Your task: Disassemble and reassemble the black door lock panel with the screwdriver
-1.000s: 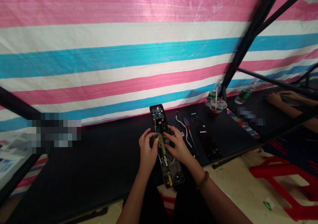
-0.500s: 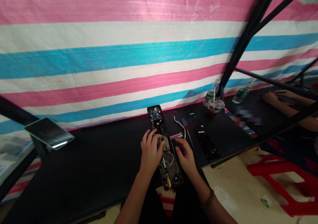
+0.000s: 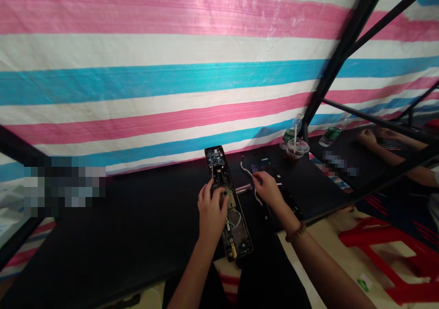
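Observation:
A long, narrow black electronic device casing [image 3: 244, 226] lies opened, partly over the table's front edge. Inside show a blue circuit board [image 3: 216, 156], a beige module [image 3: 231, 200], a thin looped wire and a brass-coloured connector [image 3: 233, 248]. My left hand [image 3: 211, 208] grips the casing's left side, thumb and index finger over the module. To the right, my right hand [image 3: 266, 189] has its fingers closed at the lower end of a purple screwdriver handle [image 3: 254, 167], hiding the shaft. A white cable [image 3: 246, 167] passes under those fingertips.
A black panel [image 3: 290, 197] lies right of my right hand, and a small pinkish strip [image 3: 243, 189] beside the casing. Behind stand a drink cup [image 3: 297, 149] and bottle [image 3: 291, 133]. Another person's hands [image 3: 368, 140] rest at the neighbouring table. A red stool [image 3: 377, 254] stands at right.
My right hand has moved up and right from beside the casing onto the screwdriver and cable, its fingers closing. My left hand stays on the casing.

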Demonstrator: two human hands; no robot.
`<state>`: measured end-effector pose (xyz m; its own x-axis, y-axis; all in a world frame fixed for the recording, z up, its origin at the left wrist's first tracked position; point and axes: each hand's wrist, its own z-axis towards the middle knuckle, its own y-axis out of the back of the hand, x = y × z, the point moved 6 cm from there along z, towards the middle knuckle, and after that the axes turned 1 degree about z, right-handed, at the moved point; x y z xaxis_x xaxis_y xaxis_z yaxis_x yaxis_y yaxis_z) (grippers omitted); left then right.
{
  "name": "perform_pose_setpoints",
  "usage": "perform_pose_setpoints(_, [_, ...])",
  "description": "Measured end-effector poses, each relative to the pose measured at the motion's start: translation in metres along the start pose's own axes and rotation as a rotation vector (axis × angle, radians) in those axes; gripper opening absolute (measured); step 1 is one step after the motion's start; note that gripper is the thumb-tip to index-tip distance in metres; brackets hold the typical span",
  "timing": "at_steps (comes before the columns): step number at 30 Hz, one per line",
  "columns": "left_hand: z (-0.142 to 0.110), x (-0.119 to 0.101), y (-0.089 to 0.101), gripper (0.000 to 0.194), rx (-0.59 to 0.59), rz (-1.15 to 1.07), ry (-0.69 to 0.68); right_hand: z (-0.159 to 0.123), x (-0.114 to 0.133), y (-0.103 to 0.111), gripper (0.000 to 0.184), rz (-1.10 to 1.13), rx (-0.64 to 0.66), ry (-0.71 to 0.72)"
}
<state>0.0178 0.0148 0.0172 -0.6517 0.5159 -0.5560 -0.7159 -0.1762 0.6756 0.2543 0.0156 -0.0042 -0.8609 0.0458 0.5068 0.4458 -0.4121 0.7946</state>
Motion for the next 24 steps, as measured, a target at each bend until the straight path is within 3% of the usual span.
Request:
perform_pose_setpoints(5, [-0.023,0.007,-0.01,0.045,-0.062,-0.239,0.184,0.068,0.006,-0.021,0.016,-0.162,0.106,-0.019])
perform_pose_setpoints(10, [-0.052,0.017,-0.028,0.056,0.005,-0.472,0.336,0.112,0.008,-0.049,0.028,-0.285,0.203,-0.079])
perform_pose_setpoints(13, [-0.058,0.02,-0.029,0.06,-0.026,-0.483,0.364,0.12,0.01,-0.056,0.021,-0.292,0.233,-0.086])
perform_pose_setpoints(17, [-0.059,0.026,-0.026,0.067,-0.078,-0.496,0.446,0.12,0.024,-0.047,0.024,-0.237,0.199,-0.035])
perform_pose_setpoints(21, [-0.06,0.028,-0.032,0.061,-0.007,-0.55,0.519,0.108,0.058,-0.027,0.03,-0.138,0.162,0.124])
perform_pose_setpoints(24, [-0.06,0.026,-0.032,0.057,0.009,-0.558,0.506,0.095,0.086,-0.019,0.024,-0.087,0.19,0.263])
